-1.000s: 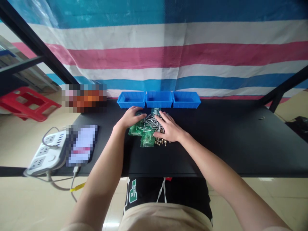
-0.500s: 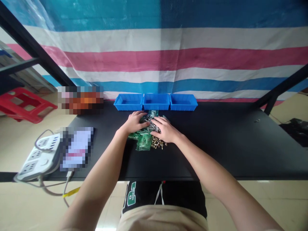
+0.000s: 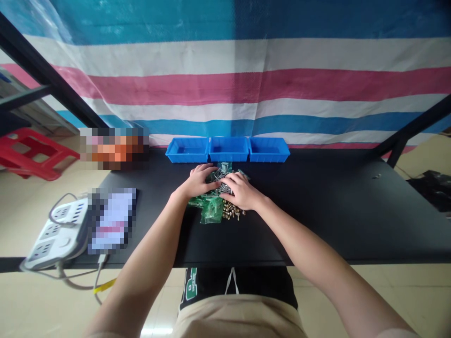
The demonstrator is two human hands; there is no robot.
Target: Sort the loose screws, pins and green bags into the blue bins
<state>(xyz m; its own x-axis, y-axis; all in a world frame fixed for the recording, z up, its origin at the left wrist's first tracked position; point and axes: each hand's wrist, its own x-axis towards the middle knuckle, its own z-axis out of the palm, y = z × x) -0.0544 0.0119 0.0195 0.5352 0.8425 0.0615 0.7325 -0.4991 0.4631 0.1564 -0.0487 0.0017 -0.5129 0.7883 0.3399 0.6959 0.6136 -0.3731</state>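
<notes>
On the black table [image 3: 225, 246], small brass-coloured pieces [image 3: 231, 210] and a green plastic packet [image 3: 211, 211] lie nearest the person. Just beyond, the left hand [image 3: 200, 182] and right hand [image 3: 243, 191] rest loosely spread, unclenched, on either side of a heap of thin silver metal pieces [image 3: 226, 188]. Behind stand three blue bins [image 3: 229, 156] in a row, before a striped sheet [image 3: 169, 89].

Three bins [image 3: 228, 154] lined up at rear of table [image 3: 317, 211], backed by sheet [image 3: 225, 89]. Hardware pile [image 3: 230, 209] placed before middle bin, flanked by left hand [image 3: 198, 181] and right hand [image 3: 244, 192]. Bag [image 3: 212, 211] set at pile's near-left. Power strip [image 3: 58, 234] parked at left end, loose parts [image 3: 377, 176] located far right.
</notes>
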